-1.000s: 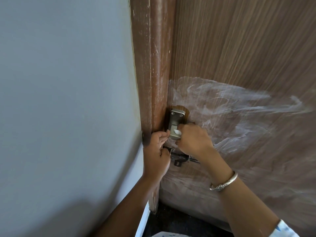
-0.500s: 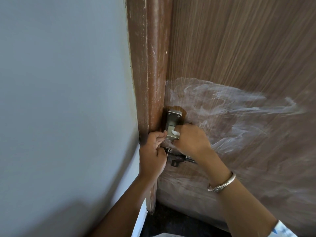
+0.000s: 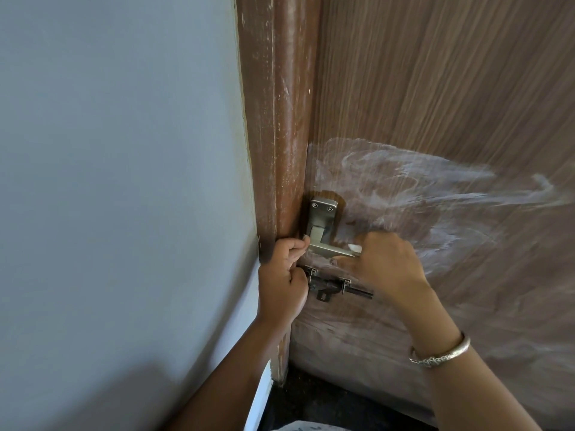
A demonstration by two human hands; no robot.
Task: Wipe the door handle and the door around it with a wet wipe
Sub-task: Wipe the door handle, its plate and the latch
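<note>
Right hand (image 3: 384,264) pinches a wipe (image 3: 354,247) around the handle's (image 3: 323,241) lever end; left hand (image 3: 284,279), curled closed, steadies its base. Limp, wet wipe needs bunching against slick, rigid metal.

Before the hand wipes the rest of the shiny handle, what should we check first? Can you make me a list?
1. Wet wipe in the right hand: ok, a white bit peeks out at the fingertips.
2. Wipe touching the door handle: ok, at the lever's end.
3. Left hand steadying: ok, curled by the door frame, fingertips at the lever's base.
4. Wipe still wet: cannot tell.
5. Door around the handle wiped: ok, whitish smears show there.
6. Sliding bolt below clear of the hands: ok.
</note>
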